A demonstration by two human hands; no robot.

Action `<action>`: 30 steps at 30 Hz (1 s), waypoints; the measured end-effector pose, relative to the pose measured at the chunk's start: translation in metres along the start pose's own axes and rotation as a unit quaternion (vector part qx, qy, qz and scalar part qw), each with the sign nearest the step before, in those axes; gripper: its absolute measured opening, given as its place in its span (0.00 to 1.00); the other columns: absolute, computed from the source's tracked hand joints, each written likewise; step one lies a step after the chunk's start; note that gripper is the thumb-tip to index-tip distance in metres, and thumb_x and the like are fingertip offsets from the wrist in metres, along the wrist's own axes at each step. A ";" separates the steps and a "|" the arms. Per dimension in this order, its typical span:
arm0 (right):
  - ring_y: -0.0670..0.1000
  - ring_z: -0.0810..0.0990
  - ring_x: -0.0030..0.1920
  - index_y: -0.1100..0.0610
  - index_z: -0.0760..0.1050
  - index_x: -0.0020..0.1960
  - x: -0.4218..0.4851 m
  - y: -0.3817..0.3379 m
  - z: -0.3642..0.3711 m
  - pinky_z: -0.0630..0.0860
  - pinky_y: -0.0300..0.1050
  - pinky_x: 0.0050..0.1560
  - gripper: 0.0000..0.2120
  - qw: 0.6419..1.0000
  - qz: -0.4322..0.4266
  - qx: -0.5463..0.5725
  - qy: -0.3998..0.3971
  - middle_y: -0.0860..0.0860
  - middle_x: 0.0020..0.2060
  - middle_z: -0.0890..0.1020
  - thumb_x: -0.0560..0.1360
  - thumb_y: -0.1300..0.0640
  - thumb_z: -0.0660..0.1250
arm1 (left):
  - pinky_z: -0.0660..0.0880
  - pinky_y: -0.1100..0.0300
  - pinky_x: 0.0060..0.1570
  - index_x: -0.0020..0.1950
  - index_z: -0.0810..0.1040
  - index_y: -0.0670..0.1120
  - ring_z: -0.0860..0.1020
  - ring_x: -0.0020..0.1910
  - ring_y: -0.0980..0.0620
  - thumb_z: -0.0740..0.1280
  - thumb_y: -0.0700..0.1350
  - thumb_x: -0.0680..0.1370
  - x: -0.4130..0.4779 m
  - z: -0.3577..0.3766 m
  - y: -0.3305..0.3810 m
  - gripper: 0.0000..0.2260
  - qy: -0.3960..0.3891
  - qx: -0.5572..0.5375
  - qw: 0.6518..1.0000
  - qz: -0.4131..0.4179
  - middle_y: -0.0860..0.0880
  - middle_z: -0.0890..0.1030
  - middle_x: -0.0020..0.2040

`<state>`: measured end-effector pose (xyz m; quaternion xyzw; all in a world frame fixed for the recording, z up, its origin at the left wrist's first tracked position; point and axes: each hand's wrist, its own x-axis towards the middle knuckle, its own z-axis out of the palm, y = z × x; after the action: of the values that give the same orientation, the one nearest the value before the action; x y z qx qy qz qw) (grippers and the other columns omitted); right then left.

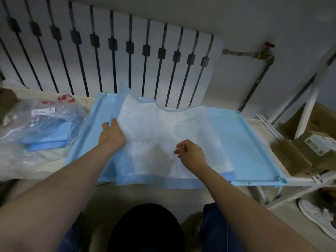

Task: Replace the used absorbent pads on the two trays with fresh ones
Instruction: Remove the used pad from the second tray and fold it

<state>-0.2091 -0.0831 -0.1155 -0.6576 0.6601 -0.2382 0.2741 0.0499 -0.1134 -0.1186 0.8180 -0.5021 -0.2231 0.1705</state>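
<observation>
**Radiator wall, low shelf: a pad half spread on the blue tray**

Against a white wall with a ribbed radiator, a pale shelf carries the work. The absorbent pad lies across the middle and left of the blue tray. Its white face is up, its far edge is humped, and its near blue border hangs over the tray's front rim. It looks clean and creased from folding, so I judge it a fresh pad being laid out. The grey patch near its centre may be only shadow.

To do this step well, draw the raised left flap out flat toward the tray's left wall. Then slide the whole sheet back and to the right, so that it sits inside the rims and covers the bare right side.

The left hand holds the pad's left fold, with the thumb on top and the fingers hidden beneath it. The right hand hovers at the pad's centre with its fingers curled, tips at the sheet. Whether they pinch it I cannot tell.

Left of the tray lies a clear bag of folded blue pads. To the right are cardboard boxes.
</observation>
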 end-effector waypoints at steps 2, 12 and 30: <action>0.50 0.82 0.46 0.50 0.74 0.49 -0.001 0.006 -0.004 0.79 0.46 0.49 0.10 1.000 0.007 -0.010 0.017 0.46 0.45 0.85 0.77 0.61 0.56 | 0.67 0.45 0.67 0.79 0.46 0.49 0.59 0.74 0.40 0.62 0.35 0.75 -0.005 0.005 0.002 0.37 -0.007 0.014 1.000 -0.019 0.41 0.46 0.77; 0.61 0.67 0.63 0.60 0.68 0.64 -0.008 0.052 -0.049 0.68 0.53 0.59 0.19 0.953 0.150 -0.186 0.185 0.59 0.61 0.71 0.74 0.59 0.61 | 0.38 0.43 0.74 0.78 0.43 0.52 0.38 0.77 0.44 0.63 0.46 0.77 -0.044 0.035 0.056 0.37 0.027 0.198 0.975 0.099 0.45 0.36 0.77; 0.52 0.75 0.59 0.60 0.76 0.57 -0.004 0.040 -0.051 0.65 0.36 0.55 0.10 0.994 -0.082 0.032 0.063 0.53 0.58 0.77 0.77 0.58 0.65 | 0.65 0.49 0.70 0.76 0.59 0.47 0.68 0.70 0.45 0.53 0.59 0.81 -0.091 0.072 0.135 0.27 -0.155 -0.228 0.952 0.131 0.46 0.65 0.74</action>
<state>-0.2727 -0.0809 -0.1045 -0.6842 0.6117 -0.3219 0.2324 -0.1255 -0.0944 -0.0940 0.6394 -0.5610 -0.4316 0.3003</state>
